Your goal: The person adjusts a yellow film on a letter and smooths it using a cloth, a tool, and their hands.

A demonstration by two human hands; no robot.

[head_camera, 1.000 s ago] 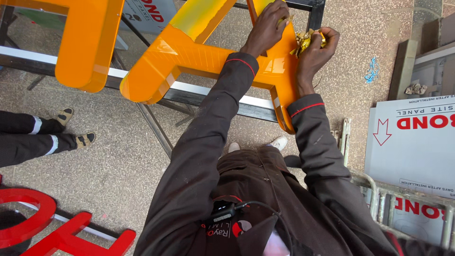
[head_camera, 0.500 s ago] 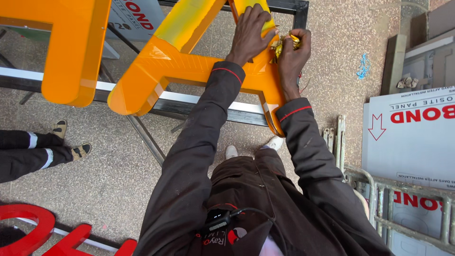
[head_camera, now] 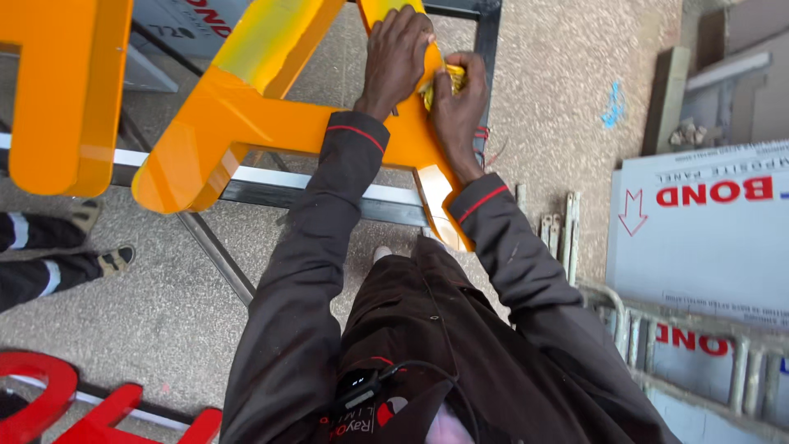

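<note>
Here, what I see:
Left hand [head_camera: 396, 53]: flat, open, pressing the glossy orange sign letter [head_camera: 246, 123].
Right hand [head_camera: 457, 99]: closed around crumpled yellow film [head_camera: 448, 80].
Frame [head_camera: 329, 193]: grey metal bars.

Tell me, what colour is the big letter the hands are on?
Orange letter, seen from the head view.

Both hands [head_camera: 427, 78] on orange letter [head_camera: 271, 131]

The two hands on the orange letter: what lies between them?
In the head view, a crumpled yellow wad lies between the left hand and the right hand, against the orange letter. What the wad is cannot be told.
</note>
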